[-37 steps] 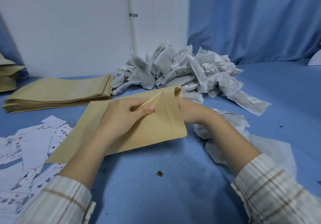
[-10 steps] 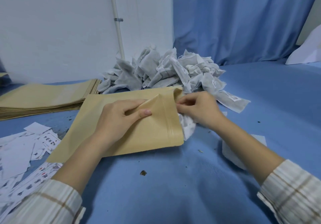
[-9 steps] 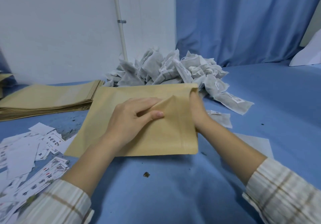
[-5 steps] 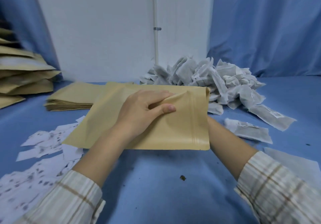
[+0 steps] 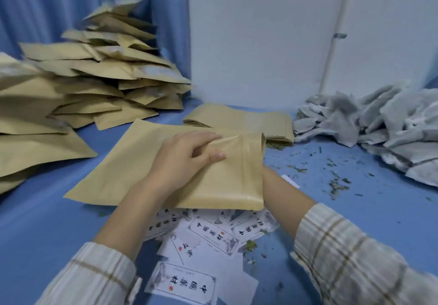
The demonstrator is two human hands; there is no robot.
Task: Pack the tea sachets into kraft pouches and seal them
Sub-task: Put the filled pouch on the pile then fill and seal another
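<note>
While printed labels (image 5: pixel 206 233) lie nearest on the blue bench (image 5: pixel 47 221), the left hand (image 5: pixel 182 160) pinches the kraft pouch (image 5: pixel 147 160) above them by its upper layer (mouth rightward). The right hand is hidden inside; its fingers' state cannot be told. Beyond: flat pouches (image 5: pixel 239 120), filled pouches (image 5: pixel 99 77), tea sachets (image 5: pixel 379 124).
</note>
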